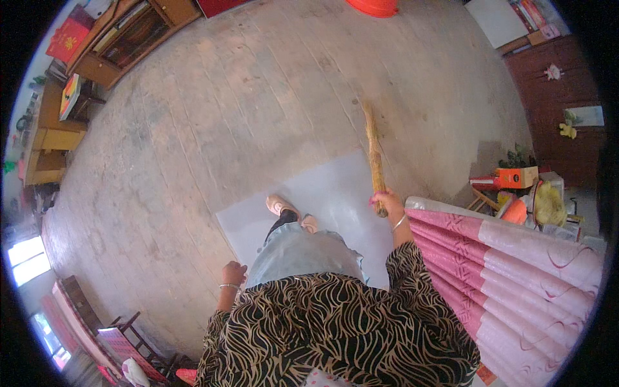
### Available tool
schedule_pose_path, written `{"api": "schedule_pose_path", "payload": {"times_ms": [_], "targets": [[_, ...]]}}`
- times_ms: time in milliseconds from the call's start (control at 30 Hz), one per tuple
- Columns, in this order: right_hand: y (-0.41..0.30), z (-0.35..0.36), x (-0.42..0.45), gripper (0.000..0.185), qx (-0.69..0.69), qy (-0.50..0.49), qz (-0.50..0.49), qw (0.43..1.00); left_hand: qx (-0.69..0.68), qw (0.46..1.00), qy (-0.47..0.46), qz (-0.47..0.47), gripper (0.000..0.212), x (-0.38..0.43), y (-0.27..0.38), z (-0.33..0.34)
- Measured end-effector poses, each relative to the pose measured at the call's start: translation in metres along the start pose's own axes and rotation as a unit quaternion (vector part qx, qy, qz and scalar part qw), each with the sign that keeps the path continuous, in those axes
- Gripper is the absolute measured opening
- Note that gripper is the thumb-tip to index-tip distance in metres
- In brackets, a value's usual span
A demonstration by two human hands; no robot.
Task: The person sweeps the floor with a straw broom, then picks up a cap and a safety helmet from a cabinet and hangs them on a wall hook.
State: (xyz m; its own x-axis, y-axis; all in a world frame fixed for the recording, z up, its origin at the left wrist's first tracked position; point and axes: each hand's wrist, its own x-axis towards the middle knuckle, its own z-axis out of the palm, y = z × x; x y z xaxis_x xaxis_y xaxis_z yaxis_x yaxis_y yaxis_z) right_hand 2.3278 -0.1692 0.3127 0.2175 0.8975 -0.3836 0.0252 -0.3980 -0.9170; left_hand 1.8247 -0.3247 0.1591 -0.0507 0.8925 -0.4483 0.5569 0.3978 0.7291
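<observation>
My right hand [390, 202] grips a long, rough wooden stick [374, 150] near its lower end. The stick points away from me over the concrete floor, its far tip blurred. At my left side hangs my left hand [234, 273], with its fingers curled and a bracelet at the wrist; nothing shows in it. My feet, in light shoes [276, 204], stand on a smooth grey sheet [333, 181] on the floor, one foot ahead of the other.
A pink curtain [488, 261] hangs close on my right, with boxes [517, 178] beyond it. Wooden cabinets [104, 67] line the far left. A red plastic tub [372, 7] stands ahead at the top edge. Chairs [133, 334] are at the lower left.
</observation>
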Motion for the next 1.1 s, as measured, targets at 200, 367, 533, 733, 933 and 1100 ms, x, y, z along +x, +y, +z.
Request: {"api": "schedule_pose_path", "payload": {"times_ms": [200, 367, 533, 733, 933, 1100], "targets": [[0.051, 0.062, 0.002, 0.031, -0.098, -0.06, -0.021, 0.993, -0.117, 0.989, 0.033, -0.086, 0.024, 0.001, 0.007, -0.004], [0.069, 0.128, -0.055, 0.053, -0.207, -0.172, 0.001, 0.963, -0.147, 0.981, 0.055, -0.118, 0.024, -0.001, 0.01, -0.002], [0.034, 0.116, -0.089, 0.061, -0.035, -0.306, 0.068, 0.949, -0.174, 0.977, 0.06, -0.108, 0.023, -0.006, 0.015, -0.004], [0.006, 0.055, -0.12, 0.079, 0.034, -0.21, 0.064, 0.975, -0.209, 0.967, 0.083, -0.123, 0.022, -0.019, 0.001, 0.005], [-0.013, -0.002, -0.053, 0.046, -0.024, -0.094, -0.036, 0.995, -0.088, 0.993, 0.072, -0.014, 0.022, -0.038, -0.008, 0.028], [-0.024, -0.016, 0.016, 0.023, -0.039, -0.075, -0.043, 0.996, -0.01, 0.995, 0.096, -0.03, 0.024, -0.052, 0.015, 0.054]]}}
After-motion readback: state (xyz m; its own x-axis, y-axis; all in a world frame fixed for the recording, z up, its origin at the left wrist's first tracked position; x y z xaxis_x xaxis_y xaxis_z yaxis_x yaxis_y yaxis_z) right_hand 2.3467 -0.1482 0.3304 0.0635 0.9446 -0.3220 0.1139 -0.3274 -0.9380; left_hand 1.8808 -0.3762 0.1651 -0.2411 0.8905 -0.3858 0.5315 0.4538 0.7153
